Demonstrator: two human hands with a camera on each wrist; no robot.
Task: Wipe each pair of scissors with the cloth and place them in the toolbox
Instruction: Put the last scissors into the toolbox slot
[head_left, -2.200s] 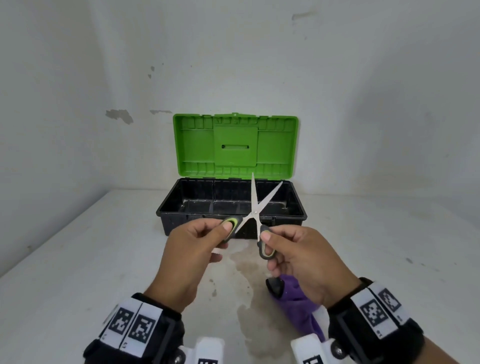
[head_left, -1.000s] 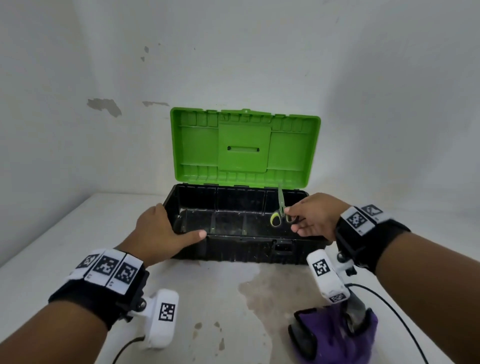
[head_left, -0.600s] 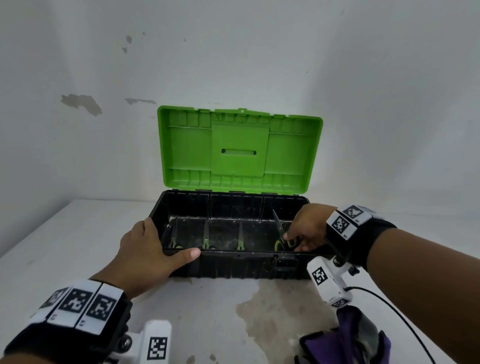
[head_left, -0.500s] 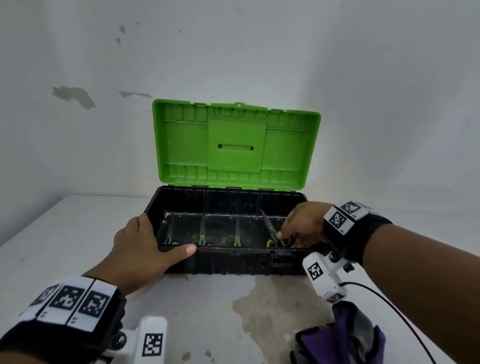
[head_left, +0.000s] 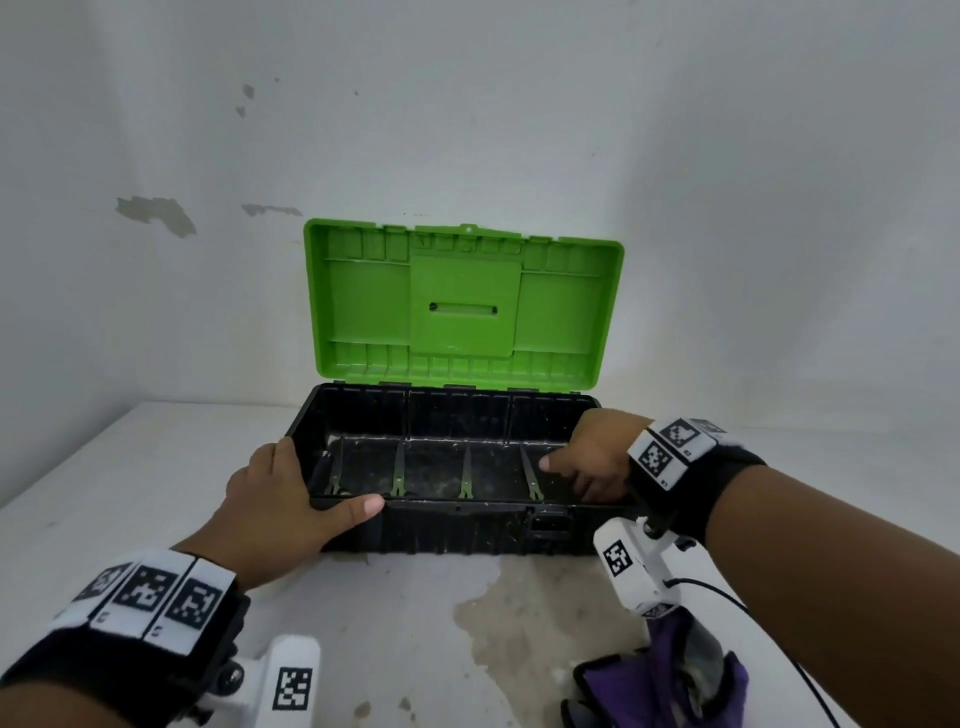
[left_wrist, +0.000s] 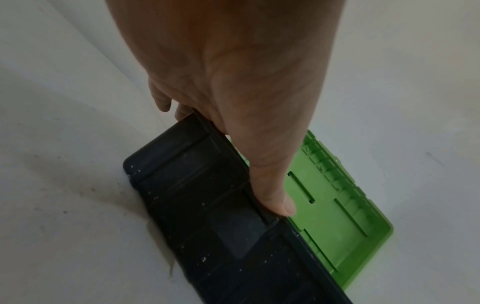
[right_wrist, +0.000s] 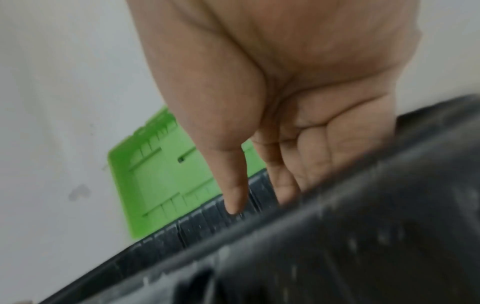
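Observation:
The black toolbox (head_left: 457, 530) stands with its green lid (head_left: 462, 306) upright. Several scissors lie side by side on its floor, blades pointing away from me. The rightmost pair (head_left: 531, 475) lies flat just left of my right hand (head_left: 587, 462). That hand reaches into the box's right end, thumb and fingers extended, holding nothing; the right wrist view shows the right hand (right_wrist: 259, 102) the same way. My left hand (head_left: 275, 493) grips the front left corner, thumb along the front rim, also seen as the left hand (left_wrist: 233, 82). The purple cloth (head_left: 670, 680) lies crumpled near me at the right.
The toolbox sits on a white table (head_left: 130, 493) against a white wall. A brown stain (head_left: 509, 613) spreads on the table in front of the box. A black cable (head_left: 753, 623) runs from my right wrist camera past the cloth.
My right hand carried the scissors into the box's right end, laid them flat beside the others and let go. My left hand stayed on the box's corner.

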